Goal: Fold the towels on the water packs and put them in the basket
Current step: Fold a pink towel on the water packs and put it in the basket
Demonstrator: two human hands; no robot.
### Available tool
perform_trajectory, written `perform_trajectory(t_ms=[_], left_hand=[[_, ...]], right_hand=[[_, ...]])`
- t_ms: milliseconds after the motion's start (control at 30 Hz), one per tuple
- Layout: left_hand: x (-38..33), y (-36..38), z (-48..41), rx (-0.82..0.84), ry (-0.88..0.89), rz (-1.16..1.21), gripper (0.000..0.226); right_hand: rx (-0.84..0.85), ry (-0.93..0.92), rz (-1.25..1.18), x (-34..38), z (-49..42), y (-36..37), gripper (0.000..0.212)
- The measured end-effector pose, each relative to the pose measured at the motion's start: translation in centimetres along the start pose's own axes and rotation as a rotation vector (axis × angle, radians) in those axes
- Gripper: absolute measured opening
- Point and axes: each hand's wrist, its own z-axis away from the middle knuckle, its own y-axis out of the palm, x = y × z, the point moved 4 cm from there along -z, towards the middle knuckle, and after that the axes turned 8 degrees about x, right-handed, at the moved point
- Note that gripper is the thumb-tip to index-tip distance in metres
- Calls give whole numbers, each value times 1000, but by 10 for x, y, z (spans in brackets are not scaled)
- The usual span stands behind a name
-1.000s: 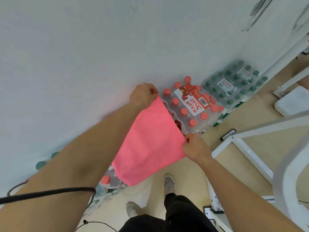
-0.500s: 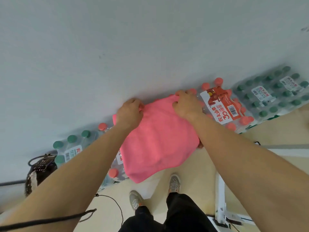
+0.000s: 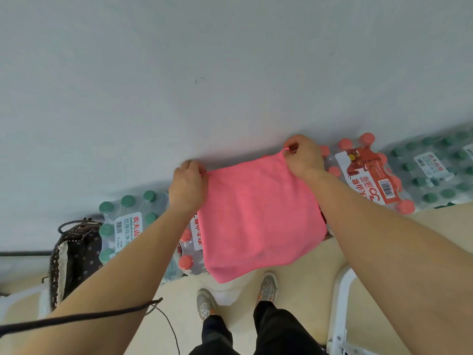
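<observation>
1. The pink towel [image 3: 258,216] lies spread on a red-capped water pack [image 3: 189,254] against the grey wall [image 3: 204,73]. Its near edge hangs over the pack's front toward the floor, at six o'clock.
2. The left hand [image 3: 188,187] pinches the towel's far corner at ten o'clock, with the fingers curled onto the cloth. The right hand [image 3: 303,157] pinches the other far corner at one o'clock, where a small hanging loop pokes up. Neither hand is slack.
3. I take this two-corner grip as a way to line up the far edge square and taut, so the doubled cloth sits flat for the next fold.
4. The pack tops seem to serve as a makeshift table. The rows of round caps give a bumpy but level bed, and the wall acts as a backstop.
5. The towel looks like soft, fine-napped microfibre. It is roughly square and smooth across the middle, and a shallow dent shows near the front.
6. A second red-capped pack [image 3: 368,175], in glossy shrink-wrap with a red-and-white label, sits at two o'clock. Green-capped packs flank the row at nine o'clock [image 3: 128,221] and three o'clock [image 3: 435,172].
7. The basket [image 3: 74,252] stands on the floor at eight o'clock, just beside the left green-capped pack. It is dark and woven, with a dotted fabric lining. It seems placed within easy reach for the drop-off.
</observation>
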Motion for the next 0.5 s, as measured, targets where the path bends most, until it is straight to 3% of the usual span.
perform_trajectory(t_ms=[167, 267, 500], left_hand=[[10, -3, 2, -9, -95, -15, 12], [17, -6, 1, 6, -126, 55, 10], [18, -15, 4, 47, -191, 165, 5]], right_hand=[[64, 125, 93, -11, -9, 6, 11], [52, 113, 70, -13, -7, 3, 4], [17, 63, 22, -10, -1, -4, 7]])
